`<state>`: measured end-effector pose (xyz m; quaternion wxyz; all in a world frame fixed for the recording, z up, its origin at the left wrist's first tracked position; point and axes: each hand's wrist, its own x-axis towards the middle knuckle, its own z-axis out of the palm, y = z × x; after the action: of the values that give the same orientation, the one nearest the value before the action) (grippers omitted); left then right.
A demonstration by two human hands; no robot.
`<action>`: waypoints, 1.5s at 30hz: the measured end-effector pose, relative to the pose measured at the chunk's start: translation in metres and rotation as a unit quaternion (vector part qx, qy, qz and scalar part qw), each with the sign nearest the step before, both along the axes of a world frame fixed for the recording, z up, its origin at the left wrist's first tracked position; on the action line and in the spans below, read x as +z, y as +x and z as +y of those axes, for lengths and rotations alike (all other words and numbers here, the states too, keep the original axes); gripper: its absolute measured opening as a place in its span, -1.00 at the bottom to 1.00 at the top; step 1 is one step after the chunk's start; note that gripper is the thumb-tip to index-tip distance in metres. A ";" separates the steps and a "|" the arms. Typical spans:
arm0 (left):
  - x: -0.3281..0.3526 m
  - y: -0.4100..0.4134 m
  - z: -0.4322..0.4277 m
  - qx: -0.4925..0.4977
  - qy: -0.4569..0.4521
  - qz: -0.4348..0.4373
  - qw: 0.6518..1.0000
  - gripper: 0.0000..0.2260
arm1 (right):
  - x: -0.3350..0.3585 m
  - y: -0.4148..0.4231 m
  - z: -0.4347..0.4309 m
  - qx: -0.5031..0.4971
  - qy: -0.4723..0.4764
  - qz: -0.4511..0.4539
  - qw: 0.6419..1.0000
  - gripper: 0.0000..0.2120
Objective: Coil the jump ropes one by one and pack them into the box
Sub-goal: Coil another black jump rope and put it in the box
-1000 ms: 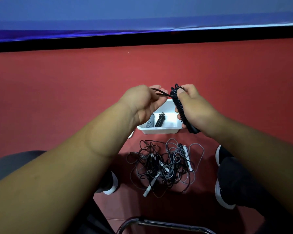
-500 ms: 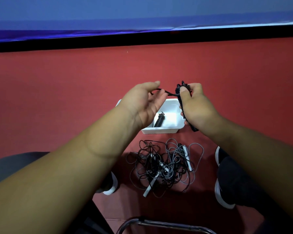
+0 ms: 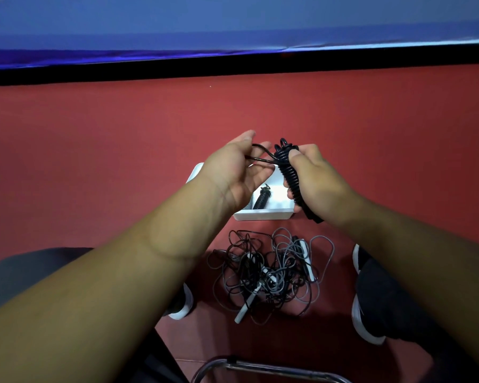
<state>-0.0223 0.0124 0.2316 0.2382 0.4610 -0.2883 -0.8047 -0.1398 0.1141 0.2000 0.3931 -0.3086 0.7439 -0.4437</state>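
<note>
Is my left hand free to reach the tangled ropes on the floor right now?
Probably not yet: the left hand holds the loose end of the black jump rope. Nothing blocks the way down to the tangled ropes.

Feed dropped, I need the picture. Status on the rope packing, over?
Right hand grips black rope, coiled; left hand pinches its loose end. One coil in box. Tangled ropes on floor, nothing blocking.

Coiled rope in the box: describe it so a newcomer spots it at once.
On the red floor, a white box sits beyond the tangled rope pile. Inside lies a black, tightly wound bundle; unlike the similar bundle in the right hand, nobody holds it.
</note>
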 end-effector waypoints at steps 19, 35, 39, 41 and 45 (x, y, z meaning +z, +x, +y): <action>0.001 -0.007 0.018 -0.013 -0.068 0.112 0.991 -0.76 | -0.002 -0.001 -0.005 -0.117 0.010 -0.238 0.964 -0.64; 0.011 -0.010 0.001 -0.085 -0.080 -0.117 0.986 -0.86 | 0.006 0.006 -0.011 -0.102 -0.089 -0.239 0.962 -0.59; 0.016 -0.008 0.001 -0.087 -0.156 -0.111 0.978 -0.85 | 0.011 0.007 -0.009 -0.083 -0.099 -0.227 0.965 -0.69; 0.018 -0.006 0.002 -0.097 -0.177 -0.092 0.975 -0.81 | 0.013 0.005 -0.008 -0.082 -0.101 -0.232 0.964 -0.70; 0.016 0.001 0.000 -0.104 -0.202 -0.080 0.971 -0.79 | 0.016 0.005 -0.009 -0.075 -0.109 -0.220 0.966 -0.78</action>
<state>-0.0215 0.0124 0.2480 0.2174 0.4337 -0.5093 -0.7108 -0.1346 0.1050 0.2159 0.4767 -0.1872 0.6071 -0.6076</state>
